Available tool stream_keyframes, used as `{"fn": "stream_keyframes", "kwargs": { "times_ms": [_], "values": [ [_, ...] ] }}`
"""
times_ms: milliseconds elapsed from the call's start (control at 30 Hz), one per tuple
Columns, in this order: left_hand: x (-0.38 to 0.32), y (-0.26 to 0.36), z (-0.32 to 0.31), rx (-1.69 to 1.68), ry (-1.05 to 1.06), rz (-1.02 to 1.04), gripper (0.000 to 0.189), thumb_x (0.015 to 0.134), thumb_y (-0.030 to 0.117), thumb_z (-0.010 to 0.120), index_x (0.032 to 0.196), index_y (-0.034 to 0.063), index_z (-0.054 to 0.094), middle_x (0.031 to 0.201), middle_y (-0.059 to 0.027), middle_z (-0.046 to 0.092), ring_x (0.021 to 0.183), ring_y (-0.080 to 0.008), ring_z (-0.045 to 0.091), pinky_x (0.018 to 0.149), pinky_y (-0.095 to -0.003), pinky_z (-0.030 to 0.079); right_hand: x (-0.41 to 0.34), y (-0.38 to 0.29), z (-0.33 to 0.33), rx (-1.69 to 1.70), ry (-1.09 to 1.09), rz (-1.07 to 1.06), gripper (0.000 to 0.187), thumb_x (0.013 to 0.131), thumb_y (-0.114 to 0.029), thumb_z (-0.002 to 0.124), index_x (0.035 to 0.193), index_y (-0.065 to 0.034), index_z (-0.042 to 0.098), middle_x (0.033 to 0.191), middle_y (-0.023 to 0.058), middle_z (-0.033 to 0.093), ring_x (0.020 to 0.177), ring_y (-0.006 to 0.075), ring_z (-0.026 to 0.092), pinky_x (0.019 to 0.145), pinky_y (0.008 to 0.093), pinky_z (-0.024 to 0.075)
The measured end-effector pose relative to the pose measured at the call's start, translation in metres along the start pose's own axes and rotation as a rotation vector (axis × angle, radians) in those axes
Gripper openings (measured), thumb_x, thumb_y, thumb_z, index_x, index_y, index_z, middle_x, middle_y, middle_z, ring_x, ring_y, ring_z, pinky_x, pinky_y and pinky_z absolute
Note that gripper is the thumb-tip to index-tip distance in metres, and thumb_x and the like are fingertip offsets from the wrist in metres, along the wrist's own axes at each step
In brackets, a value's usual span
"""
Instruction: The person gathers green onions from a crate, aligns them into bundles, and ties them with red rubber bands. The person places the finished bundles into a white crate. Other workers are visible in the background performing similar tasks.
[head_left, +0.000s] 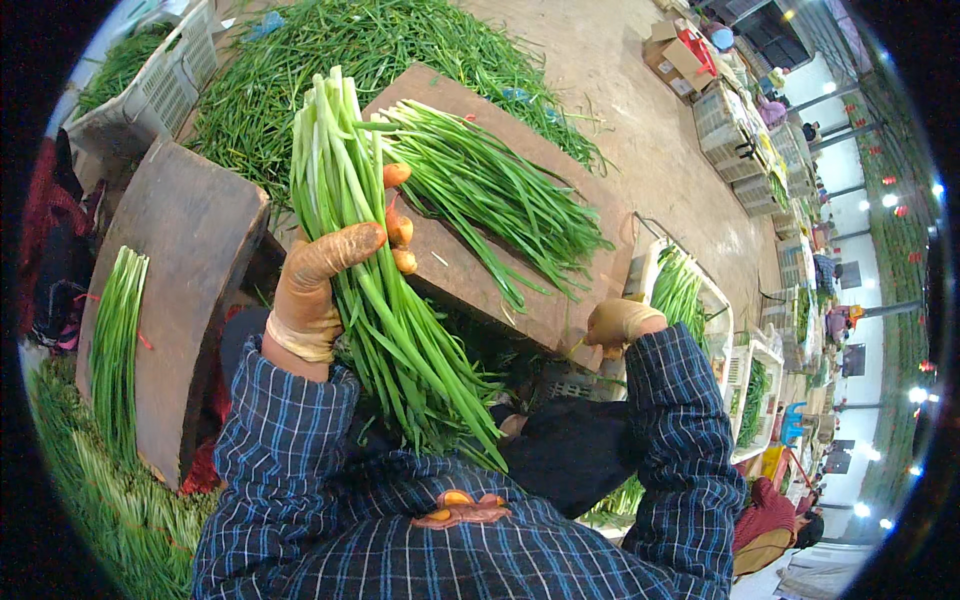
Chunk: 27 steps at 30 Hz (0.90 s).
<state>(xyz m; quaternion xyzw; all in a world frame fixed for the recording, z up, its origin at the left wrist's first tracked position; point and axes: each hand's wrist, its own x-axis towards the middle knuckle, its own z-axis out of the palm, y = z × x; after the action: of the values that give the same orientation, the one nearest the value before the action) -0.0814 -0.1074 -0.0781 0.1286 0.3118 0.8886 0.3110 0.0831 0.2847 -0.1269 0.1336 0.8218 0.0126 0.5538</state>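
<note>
My left hand (322, 277), in a stained glove, is closed around a thick bunch of green garlic chives (405, 330); the pale stem ends point up and the leaves hang down over my lap. A second bunch of chives (487, 187) lies loose on the brown wooden board (555, 315). At the near right corner of this board is my right hand (619, 324), gloved, its fingertips near a thin yellowish strand; whether it pinches the strand is unclear. On the left board (187, 202) rests a chive bunch (120, 345) with red ties.
A big heap of loose greens (375, 37) covers the floor beyond the board. Plastic crates stand at upper left (172, 82) and at right (720, 315), with greens in them. Tied bunches (112, 487) are piled at lower left. Other people work at far right.
</note>
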Motion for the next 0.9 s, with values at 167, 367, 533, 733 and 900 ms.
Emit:
{"fn": "stream_keyframes", "kwargs": {
  "times_ms": [167,367,533,733,900],
  "values": [
    [0.004,-0.008,0.003,0.039,0.050,-0.013,0.059,0.084,0.013,0.077,0.137,-0.0014,0.055,0.096,-0.0107,0.067,0.079,-0.0219,0.070,0.074,-0.0332,0.059,0.002,-0.019,0.020,0.324,0.548,-0.195,0.043,0.094,-0.042,0.059,0.114,-0.0059,0.073,0.102,0.0161,0.075,0.095,0.0333,0.072,0.085,0.0421,0.0550],
    [0.009,-0.017,0.001,0.000,0.167,-0.009,0.051,0.088,0.011,0.074,0.135,0.0029,0.057,0.097,-0.0099,0.068,0.079,-0.0210,0.070,0.067,-0.0334,0.060,-0.016,-0.035,0.014,-0.002,-0.148,-0.226,0.042,0.094,-0.025,0.070,0.130,-0.0051,0.065,0.117,0.0138,0.072,0.109,0.0243,0.069,0.094,0.0388,0.0528],
    [0.039,-0.063,0.020,-0.002,0.249,-0.082,0.050,0.083,0.013,0.080,0.129,0.0033,0.062,0.096,-0.0066,0.071,0.079,-0.0183,0.071,0.071,-0.0317,0.059,-0.088,-0.072,-0.024,1.041,0.827,-0.631,0.097,0.083,-0.038,0.084,0.158,-0.0046,0.033,0.155,0.0213,0.046,0.141,0.0329,0.047,0.118,0.0406,0.0368],
    [0.073,-0.149,0.051,-0.544,0.295,-0.142,0.023,0.086,0.009,0.078,0.106,0.0068,0.066,0.095,-0.0051,0.070,0.082,-0.0194,0.069,0.075,-0.0356,0.059,-0.098,-0.154,-0.037,0.318,1.167,-0.354,0.137,0.059,-0.022,0.094,0.161,-0.0012,0.005,0.156,0.0292,0.035,0.136,0.0454,0.048,0.108,0.0475,0.0463],
    [0.062,-0.196,0.085,-0.945,0.224,-0.400,0.046,0.093,0.043,0.074,0.120,0.0075,0.063,0.109,-0.0061,0.068,0.102,-0.0232,0.066,0.094,-0.0404,0.054,-0.137,-0.098,-0.073,-0.079,0.694,-0.004,0.102,0.071,-0.014,0.080,0.159,-0.0131,0.028,0.113,0.0212,0.070,0.100,0.0402,0.070,0.084,0.0486,0.0561]
  ]
}}
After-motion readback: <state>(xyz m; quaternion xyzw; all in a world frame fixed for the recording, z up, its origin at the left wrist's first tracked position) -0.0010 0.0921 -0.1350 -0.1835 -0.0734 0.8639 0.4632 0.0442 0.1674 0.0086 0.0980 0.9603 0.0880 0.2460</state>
